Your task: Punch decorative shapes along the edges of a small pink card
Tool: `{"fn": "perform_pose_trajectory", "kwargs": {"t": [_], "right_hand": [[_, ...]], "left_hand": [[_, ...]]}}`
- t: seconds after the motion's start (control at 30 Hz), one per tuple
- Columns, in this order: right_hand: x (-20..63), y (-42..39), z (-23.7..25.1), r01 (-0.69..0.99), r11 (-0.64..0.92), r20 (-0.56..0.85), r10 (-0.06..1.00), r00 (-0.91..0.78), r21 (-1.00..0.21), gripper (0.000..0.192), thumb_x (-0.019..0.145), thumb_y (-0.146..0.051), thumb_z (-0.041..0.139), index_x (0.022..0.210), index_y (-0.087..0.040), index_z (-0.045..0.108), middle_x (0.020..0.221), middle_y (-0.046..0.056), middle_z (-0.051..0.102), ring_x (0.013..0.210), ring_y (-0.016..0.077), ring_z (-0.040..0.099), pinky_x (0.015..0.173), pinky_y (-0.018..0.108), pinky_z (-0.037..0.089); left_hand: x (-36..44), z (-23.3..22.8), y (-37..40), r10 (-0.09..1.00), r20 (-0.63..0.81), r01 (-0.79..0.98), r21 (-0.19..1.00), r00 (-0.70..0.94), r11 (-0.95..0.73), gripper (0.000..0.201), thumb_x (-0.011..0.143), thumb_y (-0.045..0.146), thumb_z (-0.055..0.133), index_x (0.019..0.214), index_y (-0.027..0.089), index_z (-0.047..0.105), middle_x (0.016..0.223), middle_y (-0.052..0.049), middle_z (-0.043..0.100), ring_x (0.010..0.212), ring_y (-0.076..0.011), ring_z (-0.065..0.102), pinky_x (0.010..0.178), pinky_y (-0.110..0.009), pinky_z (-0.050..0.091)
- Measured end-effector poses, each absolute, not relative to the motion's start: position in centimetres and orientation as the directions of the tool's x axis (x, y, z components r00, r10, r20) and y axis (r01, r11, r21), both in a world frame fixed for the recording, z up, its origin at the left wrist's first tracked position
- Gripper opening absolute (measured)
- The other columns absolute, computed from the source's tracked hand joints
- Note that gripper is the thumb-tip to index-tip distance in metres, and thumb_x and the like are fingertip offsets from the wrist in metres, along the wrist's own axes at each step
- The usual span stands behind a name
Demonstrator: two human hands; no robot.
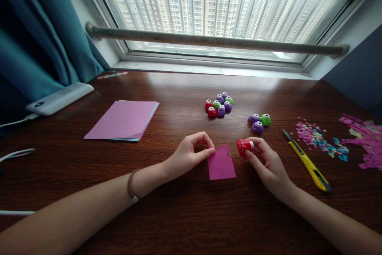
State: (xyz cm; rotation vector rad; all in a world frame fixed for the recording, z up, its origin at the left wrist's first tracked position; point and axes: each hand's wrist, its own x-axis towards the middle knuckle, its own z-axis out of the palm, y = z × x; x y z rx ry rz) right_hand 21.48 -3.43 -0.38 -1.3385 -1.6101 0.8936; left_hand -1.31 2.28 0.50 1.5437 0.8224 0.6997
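Note:
A small pink paper piece [221, 164] lies flat on the dark wooden table [179, 215], with a few punched holes near its top edge. My left hand [191, 153] pinches its upper left corner between thumb and fingers. My right hand [264, 159] grips a small red craft punch [244, 146], held just off the paper's upper right corner, with the punch touching or almost touching the edge.
A stack of pink and blue paper sheets [123, 120] lies at the left. Several small punches [219, 104] cluster at the back, three more [258, 121] beside them. A yellow utility knife [308, 165], confetti scraps [318, 137], punched pink paper [365, 139] lie right; a white power bank [59, 98] far left.

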Motion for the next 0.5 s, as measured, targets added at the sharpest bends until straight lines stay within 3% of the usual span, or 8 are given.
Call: {"fn": "perform_pose_trajectory", "kwargs": {"t": [0.17,0.5], "right_hand": [[22.1,-2.5,-0.1,0.688,0.192,0.288,0.957,0.026,-0.699,0.022,0.08,-0.036,0.061,0.095,-0.021,0.057,0.058,-0.005,0.048,0.049,0.01,0.044,0.049,0.023,0.035],[24.8,0.0,-0.7,0.884,0.033,0.313,0.941,0.13,-0.466,0.03,0.078,-0.043,0.059,0.097,-0.02,0.06,0.062,-0.002,0.059,0.055,0.0158,0.054,0.054,0.027,0.036]], "left_hand": [[-1.3,0.5,2.3,0.823,-0.003,0.081,0.995,0.568,-0.052,0.02,0.079,0.03,0.06,0.078,0.012,0.051,0.08,-0.003,0.056,0.072,-0.0101,0.051,0.065,-0.024,0.042],[-1.2,0.8,2.1,0.815,0.079,0.089,0.983,0.574,-0.158,0.018,0.081,0.031,0.058,0.08,0.014,0.053,0.08,-0.001,0.054,0.072,-0.0097,0.05,0.066,-0.023,0.04]]}}
